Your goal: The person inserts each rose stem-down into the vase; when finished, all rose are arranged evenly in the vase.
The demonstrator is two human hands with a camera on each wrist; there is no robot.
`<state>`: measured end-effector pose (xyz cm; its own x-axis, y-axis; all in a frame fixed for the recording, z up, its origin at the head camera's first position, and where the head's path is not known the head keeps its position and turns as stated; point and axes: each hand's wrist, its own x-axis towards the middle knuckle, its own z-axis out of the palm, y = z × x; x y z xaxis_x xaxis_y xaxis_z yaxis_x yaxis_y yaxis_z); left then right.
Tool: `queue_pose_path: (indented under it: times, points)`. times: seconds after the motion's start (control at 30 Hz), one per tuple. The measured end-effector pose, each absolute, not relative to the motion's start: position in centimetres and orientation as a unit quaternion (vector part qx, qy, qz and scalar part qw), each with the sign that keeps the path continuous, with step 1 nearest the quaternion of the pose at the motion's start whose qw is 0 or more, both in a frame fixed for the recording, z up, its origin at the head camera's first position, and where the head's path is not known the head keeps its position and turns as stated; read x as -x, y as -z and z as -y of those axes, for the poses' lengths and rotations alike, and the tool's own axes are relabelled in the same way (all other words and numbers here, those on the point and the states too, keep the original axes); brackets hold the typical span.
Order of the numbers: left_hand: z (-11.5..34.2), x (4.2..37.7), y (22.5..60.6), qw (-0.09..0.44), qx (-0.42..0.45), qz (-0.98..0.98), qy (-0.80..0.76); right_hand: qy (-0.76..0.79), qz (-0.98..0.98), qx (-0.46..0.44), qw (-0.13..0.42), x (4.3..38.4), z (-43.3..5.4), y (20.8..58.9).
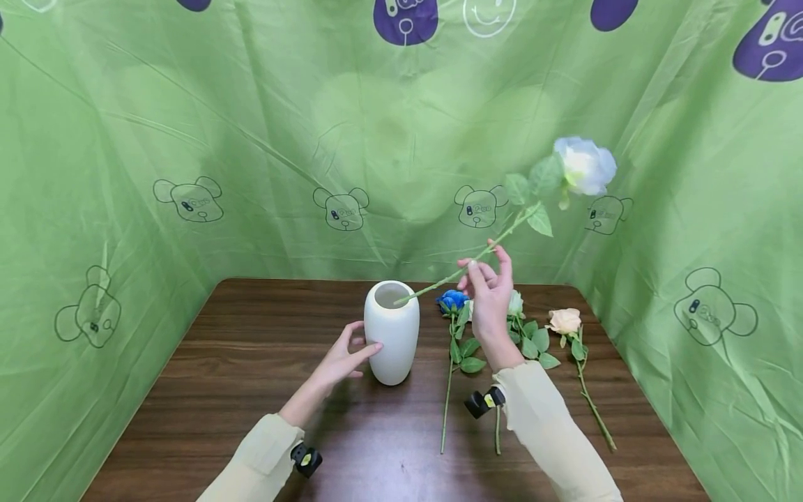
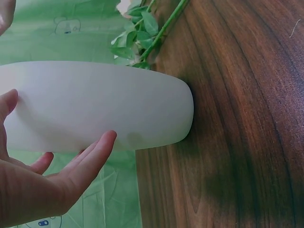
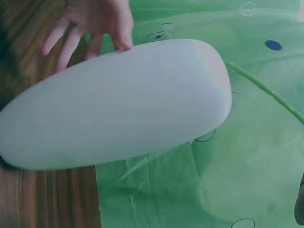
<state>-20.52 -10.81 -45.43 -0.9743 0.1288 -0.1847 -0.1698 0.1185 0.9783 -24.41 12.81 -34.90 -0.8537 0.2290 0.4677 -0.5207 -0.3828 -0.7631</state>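
A white vase (image 1: 392, 341) stands upright on the wooden table. My left hand (image 1: 343, 357) is at its left side, the thumb touching the front and the other fingers spread, fairly straight, along the side. In the left wrist view the same hand (image 2: 52, 185) lies against the vase wall (image 2: 104, 104). My right hand (image 1: 492, 296) pinches the green stem of a pale blue-white rose (image 1: 586, 166) between thumb and fingers. This rose slants up to the right, its lower stem end over the vase mouth. The right wrist view shows part of the stem (image 3: 266, 89) beyond the rim.
Right of the vase lie a blue rose (image 1: 453, 301), a whitish rose (image 1: 516, 305) partly behind my right hand, and a peach rose (image 1: 565, 321). Their leafy stems point toward the front of the table (image 1: 251, 362). Green cloth (image 1: 263, 139) surrounds the back and sides.
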Motion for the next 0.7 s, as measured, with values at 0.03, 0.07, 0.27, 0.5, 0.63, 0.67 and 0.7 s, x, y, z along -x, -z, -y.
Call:
queue_pose_path:
  times: [0.03, 0.07, 0.27, 0.5, 0.63, 0.67, 0.7]
  points:
    - [10.8, 20.5, 45.4, 0.112, 0.014, -0.740, -0.663, -0.804, 0.528, -0.152, 0.226, 24.5, -12.5, 34.8]
    - [10.8, 20.5, 45.4, 0.112, 0.014, -0.741, -0.662, -0.790, 0.547, -0.162, 0.223, 24.6, -12.3, 34.7]
    - [10.8, 20.5, 45.4, 0.113, 0.015, -0.741, -0.662, -0.715, 0.631, -0.236, 0.185, 24.4, -10.8, 34.0]
    - [10.9, 20.5, 45.5, 0.116, 0.015, -0.741, -0.661, -0.620, 0.722, -0.285, 0.114, 23.8, -9.4, 33.1]
    - [11.0, 20.6, 45.5, 0.119, 0.014, -0.742, -0.660, -0.559, 0.775, -0.290, 0.060, 23.6, -9.1, 32.9]
    - [11.0, 20.7, 45.5, 0.120, 0.014, -0.743, -0.658, -0.542, 0.786, -0.295, 0.049, 23.6, -9.0, 32.9]
    - [10.9, 20.5, 45.1, 0.123, 0.012, -0.743, -0.657, -0.528, 0.794, -0.299, 0.039, 23.8, -9.0, 33.3]
